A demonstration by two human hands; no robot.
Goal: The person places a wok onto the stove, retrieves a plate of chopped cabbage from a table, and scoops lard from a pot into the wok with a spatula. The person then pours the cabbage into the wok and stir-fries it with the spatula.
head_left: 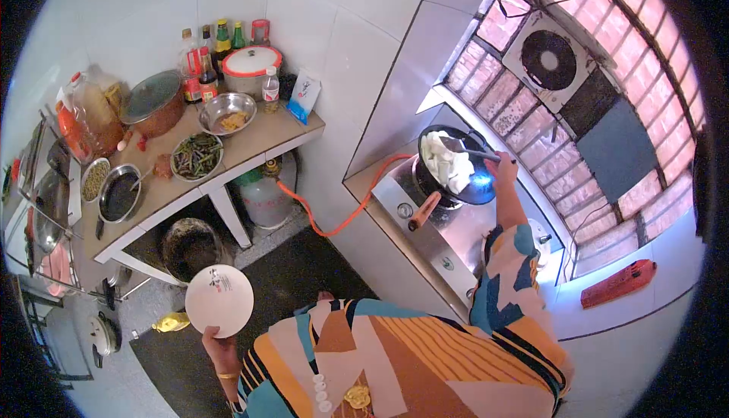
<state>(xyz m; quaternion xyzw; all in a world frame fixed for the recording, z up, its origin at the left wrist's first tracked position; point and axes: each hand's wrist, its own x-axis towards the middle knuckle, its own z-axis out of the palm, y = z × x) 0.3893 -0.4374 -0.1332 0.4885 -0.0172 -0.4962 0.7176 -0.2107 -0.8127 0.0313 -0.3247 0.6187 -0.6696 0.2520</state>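
Observation:
My left hand (219, 347) grips the lower edge of a round white plate (219, 310) with dark writing on it. The plate is held out over the floor, and no food lies on it. At the stove, my right hand (504, 169) is closed around the handle of a cooking spatula (454, 145). Its blade reaches into a black wok (478, 192), touching or just above white pieces of food (446, 166) gathered on the wok's left side. The wok's wooden handle (425, 211) points toward me, with neither hand on it.
An orange gas hose (326, 233) runs from a gas cylinder (267, 199) to the stove (440, 255). On the left counter stand a bowl of green vegetables (197, 156), a metal bowl (227, 113), a lidded pot (253, 67) and several bottles. A dark bucket (190, 247) sits below.

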